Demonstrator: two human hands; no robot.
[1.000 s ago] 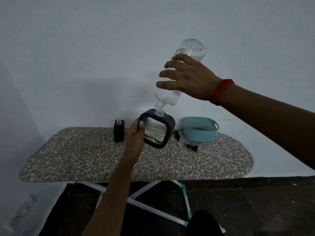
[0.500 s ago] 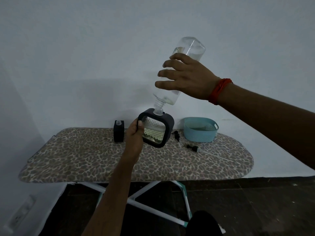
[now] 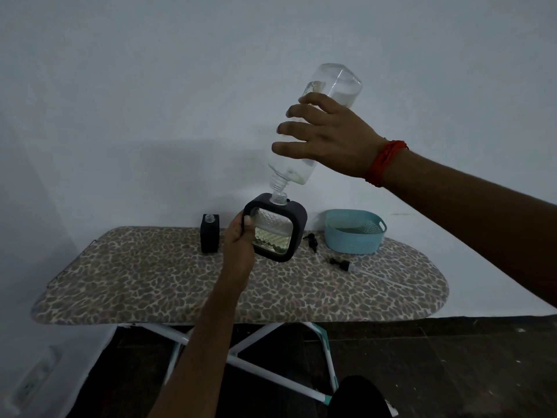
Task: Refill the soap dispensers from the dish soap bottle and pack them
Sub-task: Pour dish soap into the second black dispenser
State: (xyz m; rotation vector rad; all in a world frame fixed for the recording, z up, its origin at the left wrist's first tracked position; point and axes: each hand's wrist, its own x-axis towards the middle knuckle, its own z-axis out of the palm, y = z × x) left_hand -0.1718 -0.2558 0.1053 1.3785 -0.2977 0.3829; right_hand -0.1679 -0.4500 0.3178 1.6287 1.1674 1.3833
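My right hand (image 3: 328,140) grips a clear dish soap bottle (image 3: 337,86), turned nearly upside down, its threaded neck set against the open mouth of a dark-framed glass soap dispenser (image 3: 275,233). My left hand (image 3: 239,245) holds that dispenser by its left side, lifted above the ironing board (image 3: 150,276). Pale yellowish liquid fills the dispenser's lower part. A second dark dispenser (image 3: 210,233) stands uncapped on the board to the left. Two black pump heads lie on the board, one pump head (image 3: 312,239) by the basket and another pump head (image 3: 340,263) with a clear tube.
A light blue plastic basket (image 3: 355,233) sits at the board's back right. The leopard-print board stands on a white crossed frame (image 3: 250,351) against a pale wall. A wall socket (image 3: 33,378) is low at the left. Dark floor lies below.
The bottle's base has risen slightly, so it stands a little steeper over the dispenser. Both hands keep their holds.
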